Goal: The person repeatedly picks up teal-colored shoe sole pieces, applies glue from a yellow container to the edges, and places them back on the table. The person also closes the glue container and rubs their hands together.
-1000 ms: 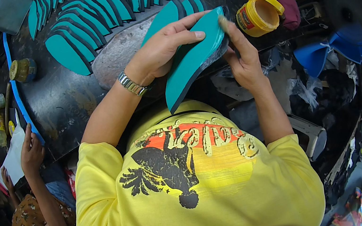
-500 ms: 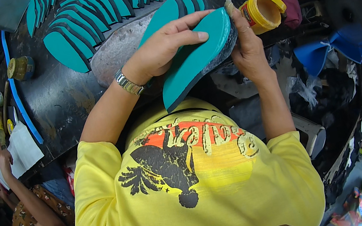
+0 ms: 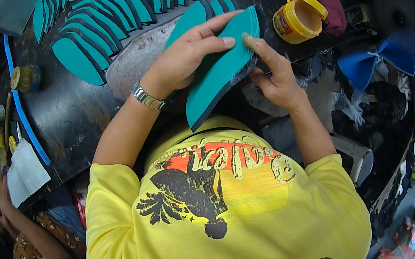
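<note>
My left hand (image 3: pixel 189 53) grips a teal foam sole (image 3: pixel 226 63) with a black side, held tilted in front of my chest. The left thumb lies on the teal face and the fingers reach over its far edge. My right hand (image 3: pixel 281 76) is at the sole's right edge, one stained fingertip pressed on the teal face and other fingers bent near the black side. A paler, glossy band runs along that edge by the tip. Behind my left hand, another teal sole (image 3: pixel 187 23) lies on a grey slab (image 3: pixel 135 59).
Rows of overlapping teal soles (image 3: pixel 80 57) cover the far table (image 3: pixel 63 120). A yellow tub (image 3: pixel 299 21) with its lid tipped back stands right, by a maroon pouch (image 3: pixel 329 5). Jars (image 3: pixel 26 78) and a blue strip (image 3: pixel 24 116) lie left, near a co-worker's arm (image 3: pixel 32 230).
My right hand has come down and left, its fingertip moving from the sole's far tip onto the teal face. The left hand keeps its hold. The co-worker's hand has drawn back slightly.
</note>
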Demonstrator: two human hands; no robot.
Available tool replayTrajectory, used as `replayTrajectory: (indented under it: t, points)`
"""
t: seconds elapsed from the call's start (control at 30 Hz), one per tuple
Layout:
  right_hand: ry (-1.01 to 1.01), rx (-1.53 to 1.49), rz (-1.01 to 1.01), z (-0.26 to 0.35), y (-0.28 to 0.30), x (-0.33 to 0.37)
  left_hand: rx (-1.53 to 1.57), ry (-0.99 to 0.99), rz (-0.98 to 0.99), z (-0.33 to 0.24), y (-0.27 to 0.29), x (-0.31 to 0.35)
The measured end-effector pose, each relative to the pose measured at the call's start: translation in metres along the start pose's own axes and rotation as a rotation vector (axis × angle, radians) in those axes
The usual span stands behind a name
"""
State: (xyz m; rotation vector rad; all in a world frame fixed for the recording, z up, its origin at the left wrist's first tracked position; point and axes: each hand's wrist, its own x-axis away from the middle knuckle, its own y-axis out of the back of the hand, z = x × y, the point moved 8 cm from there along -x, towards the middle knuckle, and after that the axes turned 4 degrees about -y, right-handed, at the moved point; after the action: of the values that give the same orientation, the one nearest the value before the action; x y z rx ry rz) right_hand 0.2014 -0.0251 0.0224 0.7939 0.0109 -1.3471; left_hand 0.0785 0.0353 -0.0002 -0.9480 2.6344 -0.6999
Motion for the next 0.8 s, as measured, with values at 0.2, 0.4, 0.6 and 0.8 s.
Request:
replayTrajectory:
  t: [0.2, 0.4, 0.6, 0.8]
  points:
    - [-0.177, -0.159, 0.034, -0.031, 0.0, -0.004, -0.015, 0.029, 0.058, -0.002, -0.018, 0.0]
    - [-0.277, -0.092, -0.174, -0.056, 0.021, 0.011, 0.007, -0.054, -0.285, -0.031, 0.03, -0.029]
    - [-0.344, -0.272, -0.364, -0.099, 0.028, 0.021, -0.058, -0.202, -0.511, -0.05, 0.12, -0.126]
    - [-0.369, -0.18, -0.376, -0.111, 0.024, 0.031, -0.234, -0.094, -0.678, -0.02, 0.196, -0.215]
